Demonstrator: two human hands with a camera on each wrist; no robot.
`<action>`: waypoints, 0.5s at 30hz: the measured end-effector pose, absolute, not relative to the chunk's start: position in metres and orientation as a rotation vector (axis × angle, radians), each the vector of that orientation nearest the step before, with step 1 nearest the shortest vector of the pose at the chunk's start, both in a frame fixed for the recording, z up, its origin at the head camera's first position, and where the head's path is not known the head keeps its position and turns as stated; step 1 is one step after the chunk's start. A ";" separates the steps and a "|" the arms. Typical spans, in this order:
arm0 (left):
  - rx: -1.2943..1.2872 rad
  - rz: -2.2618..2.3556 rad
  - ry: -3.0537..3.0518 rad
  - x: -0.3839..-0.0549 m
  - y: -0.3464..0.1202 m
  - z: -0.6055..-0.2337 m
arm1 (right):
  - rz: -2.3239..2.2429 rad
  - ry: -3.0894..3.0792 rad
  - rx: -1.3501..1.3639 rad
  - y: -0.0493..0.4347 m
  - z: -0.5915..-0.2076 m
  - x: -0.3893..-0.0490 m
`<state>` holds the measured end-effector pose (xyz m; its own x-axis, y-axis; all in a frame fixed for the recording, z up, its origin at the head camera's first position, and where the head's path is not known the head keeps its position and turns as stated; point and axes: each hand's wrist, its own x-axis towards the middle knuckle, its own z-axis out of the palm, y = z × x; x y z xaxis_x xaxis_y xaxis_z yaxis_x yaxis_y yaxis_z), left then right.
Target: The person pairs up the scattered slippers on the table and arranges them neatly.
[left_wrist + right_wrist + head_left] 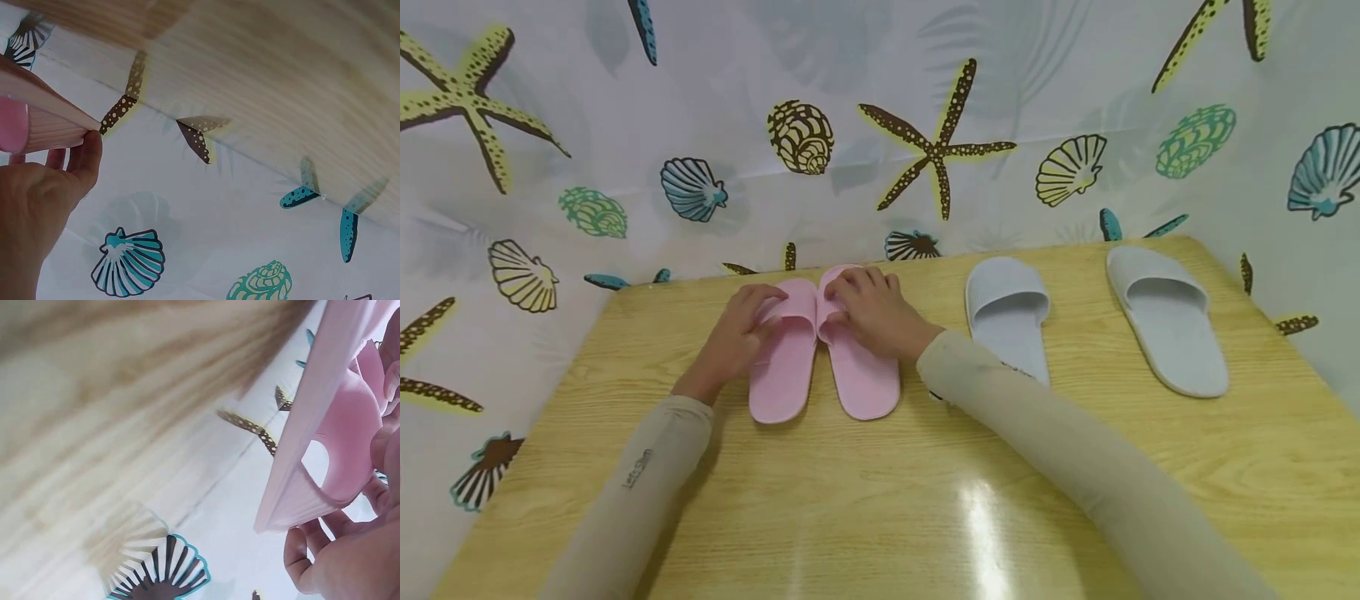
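Two pink slippers lie side by side near the table's far edge, toes pointing away and inner sides close together. My left hand [737, 333] grips the toe strap of the left pink slipper [781, 375], fingers over the strap and thumb by its opening. On the right pink slipper [868, 383], my right hand [876, 312] holds the strap the same way, fingers bent over the top. The right wrist view shows the fingers [300, 556] against the ribbed strap and the thumb at its rim. In the left wrist view the fingertips [90, 150] meet the slipper's toe end.
To the right stand a white slipper [1007, 312], partly hidden behind my right sleeve, and another white slipper [1172, 325] turned at an angle. The wooden table [865, 508] meets a cloth backdrop [850, 75] printed with shells and starfish.
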<state>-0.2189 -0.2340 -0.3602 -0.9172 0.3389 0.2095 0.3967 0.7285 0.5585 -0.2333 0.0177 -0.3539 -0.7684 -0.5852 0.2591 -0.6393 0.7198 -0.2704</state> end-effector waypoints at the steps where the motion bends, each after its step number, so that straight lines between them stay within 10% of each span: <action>1: -0.600 -0.949 -2.837 -0.220 -0.235 -0.361 | 0.513 -2.769 0.994 0.017 -0.354 -0.235; 15: -0.565 -0.941 -2.886 -0.237 -0.239 -0.364 | 0.476 -2.783 0.964 0.016 -0.354 -0.252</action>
